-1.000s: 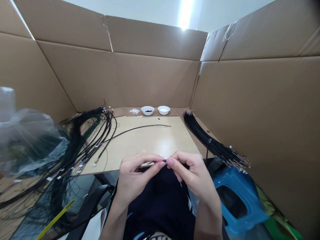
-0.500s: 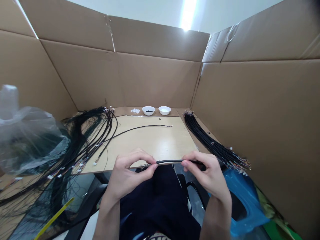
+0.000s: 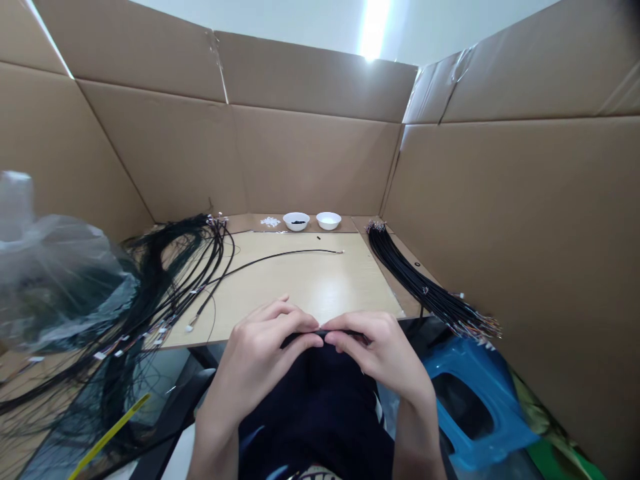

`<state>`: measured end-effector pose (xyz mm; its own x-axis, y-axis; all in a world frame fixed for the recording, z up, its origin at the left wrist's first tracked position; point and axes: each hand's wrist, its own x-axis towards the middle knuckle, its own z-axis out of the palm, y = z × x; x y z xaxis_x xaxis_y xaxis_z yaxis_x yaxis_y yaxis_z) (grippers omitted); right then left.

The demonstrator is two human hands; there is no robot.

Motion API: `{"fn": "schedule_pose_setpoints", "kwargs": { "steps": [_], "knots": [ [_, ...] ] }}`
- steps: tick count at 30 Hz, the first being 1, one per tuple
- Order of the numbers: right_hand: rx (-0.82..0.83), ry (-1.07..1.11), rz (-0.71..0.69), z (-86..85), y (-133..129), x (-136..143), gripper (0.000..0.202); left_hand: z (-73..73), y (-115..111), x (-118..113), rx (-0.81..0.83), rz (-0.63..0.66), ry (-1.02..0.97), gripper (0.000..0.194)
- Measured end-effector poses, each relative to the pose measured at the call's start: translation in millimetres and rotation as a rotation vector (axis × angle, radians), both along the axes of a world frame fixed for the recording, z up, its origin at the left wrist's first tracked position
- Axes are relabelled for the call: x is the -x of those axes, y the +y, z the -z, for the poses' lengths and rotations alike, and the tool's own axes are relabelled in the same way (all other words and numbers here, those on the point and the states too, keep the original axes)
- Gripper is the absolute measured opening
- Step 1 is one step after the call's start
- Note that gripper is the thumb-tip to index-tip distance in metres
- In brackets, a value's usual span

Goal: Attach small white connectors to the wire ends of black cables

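Observation:
My left hand [image 3: 267, 350] pinches a thin black cable [image 3: 323, 333] between thumb and fingertips, just past the table's near edge and over my lap. Close beside it, my right hand [image 3: 383, 350] grips the same cable, so the fingertips of both hands almost meet. Only a short dark bit of the cable shows between them; the rest is hidden by my fingers or lost against my dark clothes. Another black cable [image 3: 280, 254] lies across the table beyond my hands, with a small light connector at its right end.
Loose black cables with white connectors [image 3: 165, 287] spread over the left side, beside a tied plastic bag [image 3: 60, 280]. A neat cable bundle [image 3: 410, 283] lies right. At the back stand a bowl with black bits [image 3: 297, 227], another white bowl [image 3: 329, 225] and white pieces [image 3: 271, 221]. Cardboard walls [image 3: 320, 160] surround the table.
My right hand has moved left along the cable to meet my left hand. The stretch of cable between them has shrunk from a hand's width to almost nothing.

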<state>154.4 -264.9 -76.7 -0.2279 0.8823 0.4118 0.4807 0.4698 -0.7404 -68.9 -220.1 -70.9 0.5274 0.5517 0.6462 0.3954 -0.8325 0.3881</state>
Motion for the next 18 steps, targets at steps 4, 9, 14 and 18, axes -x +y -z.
{"fn": "schedule_pose_setpoints", "kwargs": {
  "steps": [4, 9, 14, 18],
  "knots": [
    [0.008, -0.087, -0.025, 0.1, 2, -2, 0.013, 1.8, 3, 3, -0.093, -0.032, 0.060, 0.009],
    [-0.035, -0.116, -0.013, 1.1, 4, -11, 0.015, 1.6, 12, 20, -0.214, -0.126, 0.025, 0.006],
    [-0.009, -0.051, -0.020, 5.0, 2, -22, 0.014, 4.1, 19, 43, -0.337, -0.240, -0.094, 0.009],
    [-0.005, -0.033, 0.019, 7.8, 0, -31, 0.012, 7.9, 22, 58, -0.353, -0.397, -0.160, 0.008]
  ]
}}
